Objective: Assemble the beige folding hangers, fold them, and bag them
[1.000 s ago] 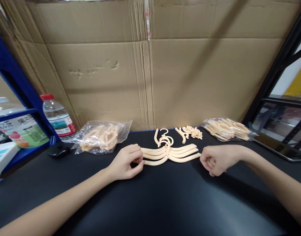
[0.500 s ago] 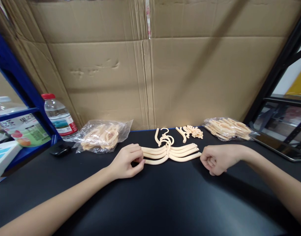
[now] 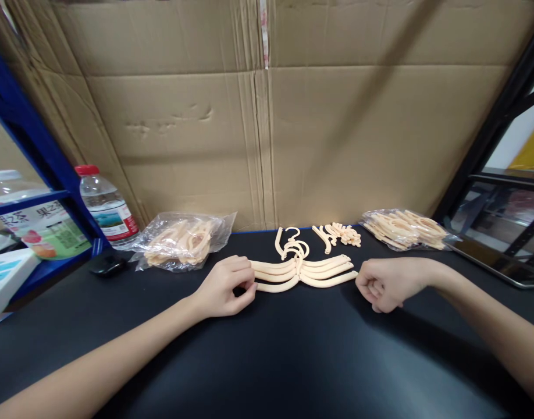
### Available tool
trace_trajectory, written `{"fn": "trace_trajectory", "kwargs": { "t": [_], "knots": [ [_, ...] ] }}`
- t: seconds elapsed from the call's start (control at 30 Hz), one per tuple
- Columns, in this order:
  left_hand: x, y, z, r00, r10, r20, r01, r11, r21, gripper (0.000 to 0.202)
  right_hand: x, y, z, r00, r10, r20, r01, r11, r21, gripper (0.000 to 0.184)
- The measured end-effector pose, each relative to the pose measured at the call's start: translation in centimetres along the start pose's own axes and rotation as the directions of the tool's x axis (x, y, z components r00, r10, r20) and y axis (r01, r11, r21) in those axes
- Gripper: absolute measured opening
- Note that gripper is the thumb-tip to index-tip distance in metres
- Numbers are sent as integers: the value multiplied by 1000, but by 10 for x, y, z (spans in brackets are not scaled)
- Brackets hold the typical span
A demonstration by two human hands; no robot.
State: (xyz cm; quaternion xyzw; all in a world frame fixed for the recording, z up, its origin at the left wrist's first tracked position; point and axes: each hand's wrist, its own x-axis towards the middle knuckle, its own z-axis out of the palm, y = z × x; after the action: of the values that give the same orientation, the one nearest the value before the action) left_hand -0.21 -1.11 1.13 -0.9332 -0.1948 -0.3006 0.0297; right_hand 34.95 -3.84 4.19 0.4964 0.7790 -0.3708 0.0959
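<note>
A stack of several peach plastic hangers (image 3: 302,271) lies on the black table (image 3: 267,361), hooks pointing away from me. My left hand (image 3: 225,288) rests at the stack's left end, fingers curled and pinching the hanger tips. My right hand (image 3: 383,283) rests on the table just right of the stack's right end, fingers curled into a loose fist; it seems to hold nothing and does not touch the hangers.
Loose peach hooks (image 3: 342,234) lie behind the stack. Clear bags of peach parts sit at back left (image 3: 182,240) and back right (image 3: 404,228). A water bottle (image 3: 104,206), a dark mouse (image 3: 107,265), blue shelving (image 3: 27,145), a tablet (image 3: 496,259) and a cardboard wall (image 3: 267,116) surround the table.
</note>
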Motion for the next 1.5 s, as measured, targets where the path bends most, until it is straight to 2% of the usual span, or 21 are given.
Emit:
{"fn": "trace_trajectory", "kwargs": {
  "t": [0.5, 1.1, 1.23, 1.3, 1.37, 1.5],
  "knots": [
    [-1, -1, 1, 1000, 16, -3, -16, 1000, 23, 22, 0, -1, 0, 1000, 7, 1, -7, 1000, 22, 5],
    [-2, 0, 1, 999, -28, -37, 32, 992, 125, 27, -1, -7, 0, 1000, 10, -2, -10, 1000, 25, 4],
    [-2, -1, 0, 998, -59, -34, 63, 989, 136, 27, -4, -7, -1, 999, -42, -22, 43, 998, 54, 4],
    [-1, -1, -2, 994, -104, -21, 106, 987, 124, 28, -5, -6, -3, 991, -113, -68, 119, 990, 82, 5],
    [4, 0, -6, 988, -153, -6, 153, 982, 112, 26, -5, -6, -7, 967, -193, -164, 211, 972, 105, 11],
    [22, 0, -15, 968, -249, 23, 245, 964, 99, 9, 3, -12, -22, 865, -299, -402, 333, 943, 15, 28]
  ]
}}
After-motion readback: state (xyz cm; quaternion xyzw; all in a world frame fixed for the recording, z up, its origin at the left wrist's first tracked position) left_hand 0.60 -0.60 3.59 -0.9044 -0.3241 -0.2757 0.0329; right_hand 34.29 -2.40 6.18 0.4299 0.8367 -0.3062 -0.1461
